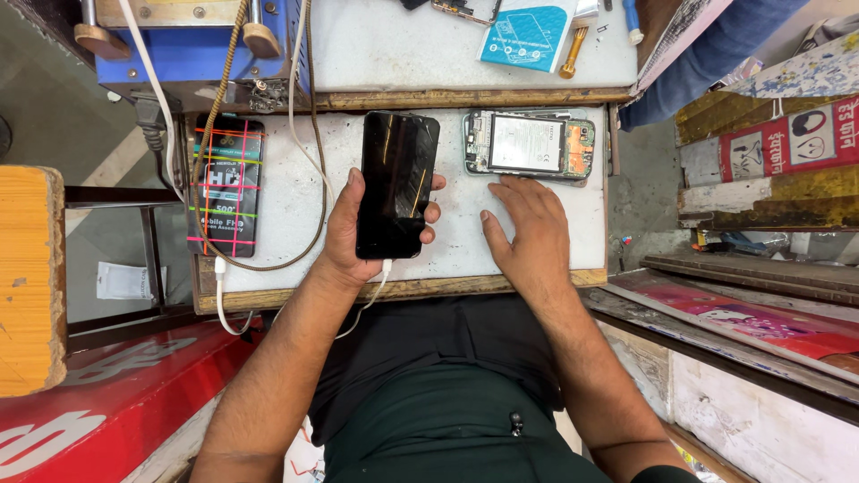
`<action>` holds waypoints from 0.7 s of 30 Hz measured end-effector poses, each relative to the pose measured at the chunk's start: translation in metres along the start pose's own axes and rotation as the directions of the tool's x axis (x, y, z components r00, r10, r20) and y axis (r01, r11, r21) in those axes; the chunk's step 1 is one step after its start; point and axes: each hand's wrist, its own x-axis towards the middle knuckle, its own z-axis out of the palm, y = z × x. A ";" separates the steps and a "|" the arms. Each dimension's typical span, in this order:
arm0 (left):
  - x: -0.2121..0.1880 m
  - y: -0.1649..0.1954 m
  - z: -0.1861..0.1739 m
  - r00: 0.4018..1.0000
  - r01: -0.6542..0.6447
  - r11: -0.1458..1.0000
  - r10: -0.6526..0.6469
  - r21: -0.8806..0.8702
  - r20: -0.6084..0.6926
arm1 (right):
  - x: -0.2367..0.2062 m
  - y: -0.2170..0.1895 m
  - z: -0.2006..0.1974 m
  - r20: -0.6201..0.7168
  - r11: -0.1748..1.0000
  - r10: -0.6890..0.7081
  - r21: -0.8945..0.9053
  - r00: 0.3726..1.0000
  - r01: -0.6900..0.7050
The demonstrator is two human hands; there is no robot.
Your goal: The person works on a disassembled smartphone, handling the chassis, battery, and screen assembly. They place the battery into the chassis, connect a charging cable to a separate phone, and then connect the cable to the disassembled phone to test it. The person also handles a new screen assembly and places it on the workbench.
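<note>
Here a dark phone (397,184) is clamped in the left hand (353,228) fingers; its white cable (371,300), hanging below them, could snag. The right hand (530,228) fingers lie spread flat beside the opened phone (530,145), which might be knocked.

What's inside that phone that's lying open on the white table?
Inside the opened phone there's a big pale battery in the middle and an orange-green circuit board at one end. The right hand rests just below it. Anything beneath the battery is hidden.
</note>
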 end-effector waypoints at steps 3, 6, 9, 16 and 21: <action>-0.001 0.000 0.000 1.000 -0.003 1.000 0.003 -0.002 -0.003 | -0.002 0.002 0.003 -0.002 1.000 -0.011 -0.002 1.000 0.011; 0.000 0.000 -0.001 1.000 0.003 1.000 -0.003 -0.007 -0.013 | -0.006 0.007 0.006 -0.012 1.000 -0.012 0.016 1.000 0.012; 0.001 0.000 -0.003 1.000 0.006 1.000 -0.006 -0.014 -0.004 | -0.009 0.011 0.012 -0.034 1.000 -0.022 0.021 0.999 0.023; 0.002 -0.002 -0.004 1.000 -0.002 0.999 0.003 0.050 -0.025 | -0.014 0.019 0.019 -0.022 1.000 0.002 0.025 1.000 -0.001; 0.008 0.001 0.011 0.993 0.057 0.764 0.023 0.643 -0.114 | -0.014 0.019 0.020 -0.045 0.998 0.011 0.058 0.999 -0.009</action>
